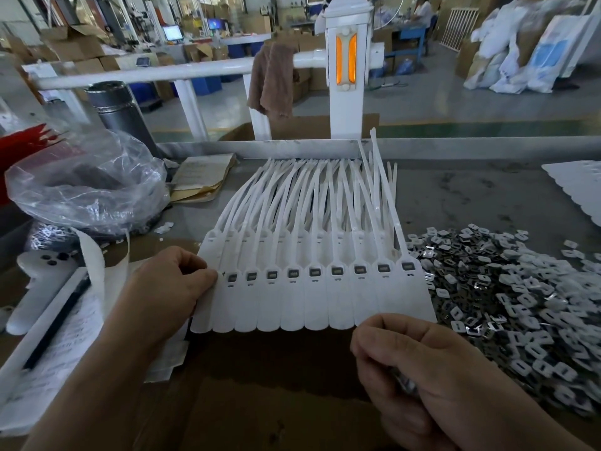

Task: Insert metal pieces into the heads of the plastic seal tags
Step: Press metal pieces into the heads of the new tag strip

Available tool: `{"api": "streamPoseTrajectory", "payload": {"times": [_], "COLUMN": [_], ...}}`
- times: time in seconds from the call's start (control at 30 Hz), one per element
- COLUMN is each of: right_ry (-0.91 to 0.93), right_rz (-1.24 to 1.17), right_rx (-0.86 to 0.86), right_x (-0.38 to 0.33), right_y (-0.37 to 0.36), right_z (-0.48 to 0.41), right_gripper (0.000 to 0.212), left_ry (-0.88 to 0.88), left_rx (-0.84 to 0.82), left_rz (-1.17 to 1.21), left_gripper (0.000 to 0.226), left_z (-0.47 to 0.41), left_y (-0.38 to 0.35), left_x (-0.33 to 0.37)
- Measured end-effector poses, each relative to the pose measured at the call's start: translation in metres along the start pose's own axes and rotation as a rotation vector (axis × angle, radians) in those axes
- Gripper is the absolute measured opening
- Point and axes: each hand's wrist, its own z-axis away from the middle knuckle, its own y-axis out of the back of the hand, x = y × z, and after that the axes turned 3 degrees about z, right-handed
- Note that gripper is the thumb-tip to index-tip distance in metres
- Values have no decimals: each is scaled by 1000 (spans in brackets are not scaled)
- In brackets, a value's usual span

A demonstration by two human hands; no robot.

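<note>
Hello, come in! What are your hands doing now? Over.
Left hand pinches tag strip edge. Right hand grips metal pieces. Nothing covers the tag heads.

White seal tags fanned; metal pieces heaped

Dim foreground, brighter hall behind; wide-angle bending and blur at edges.

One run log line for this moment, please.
left hand: grips white plastic seal tag strip | right hand: holds shiny metal pieces | loose pieces: heaped rightward
</note>
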Motion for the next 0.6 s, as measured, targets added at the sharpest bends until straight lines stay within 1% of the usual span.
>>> {"api": "streamPoseTrajectory", "payload": {"times": [0.17, 0.27, 0.3, 0.33, 0.4, 0.47, 0.5, 0.53, 0.57, 0.6], "right_ry": [-23, -49, -60, -64, -48, -20, -11, -5, 14, 34], "right_rz": [-56, -239, -327, -421, -557, -639, -665, -697, -727, -753], "right_rx": [-3, -19, -17, -18, -13, -12, -1, 11, 24, 42], "right_x": [4, 4, 4, 4, 3, 1, 1, 0, 0, -1], "right_y": [3, 7, 8, 9, 9, 8, 7, 5, 3, -1], "right_z": [-2, -4, -5, -7, -8, -7, -6, -5, -6, -7], "right_gripper": [28, 20, 20, 22, 30, 27, 23, 19, 17, 20], "left_ry": [2, -10, -32, -71, -179, -303, -386, -489, -605, -720], "left_rx": [34, 36, 55, 110, 273, 399, 397, 361, 290, 227], "left_rz": [30, -40, -99, -177, -322, -317, -251, -155, -71, -10], "left_gripper": [10, 12, 14, 19, 27, 34, 36, 36, 33, 27], "left_z": [2, 4, 7, 12, 27, 51, 68, 87, 108, 126], "left_y": [-1, 0, 1, 1, 4, 3, 0, -8, -20, -35], "left_x": [-1, 0, 0, 0, 6, 27, 39, 53, 66, 77]}}
